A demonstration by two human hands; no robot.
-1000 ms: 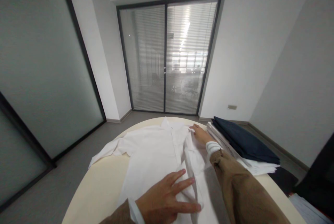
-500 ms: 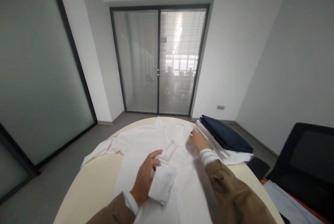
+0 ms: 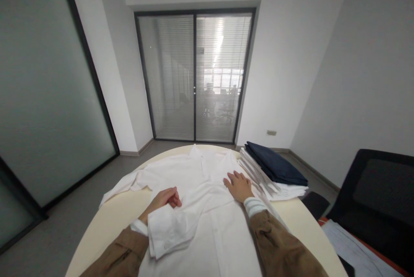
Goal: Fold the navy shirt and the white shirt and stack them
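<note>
A white button-up shirt (image 3: pixel 207 208) lies spread on the round table, its collar end away from me. One sleeve is folded across the shirt's front, and its cuff (image 3: pixel 170 231) hangs just in front of my left wrist. My left hand (image 3: pixel 165 199) is closed, its fingers curled at the upper edge of that sleeve; the fingertips are partly hidden. On the shirt's right side, my right hand (image 3: pixel 239 185) rests palm down with fingers spread, beside the stack of folded clothes. The shirt's other sleeve (image 3: pixel 124 184) stretches out to the left.
Folded white garments (image 3: pixel 258 178) with a navy one (image 3: pixel 276 164) on top sit at the right edge of the cream table (image 3: pixel 100 234). A black mesh chair (image 3: pixel 371 195) stands at the right, with papers (image 3: pixel 352 247) near it. Glass doors (image 3: pixel 194 74) are in the far wall.
My left hand has moved left, bringing the folded sleeve and cuff with it. My right hand has left the shirt's edge by the stack, moved nearer and flattened on the shirt.
</note>
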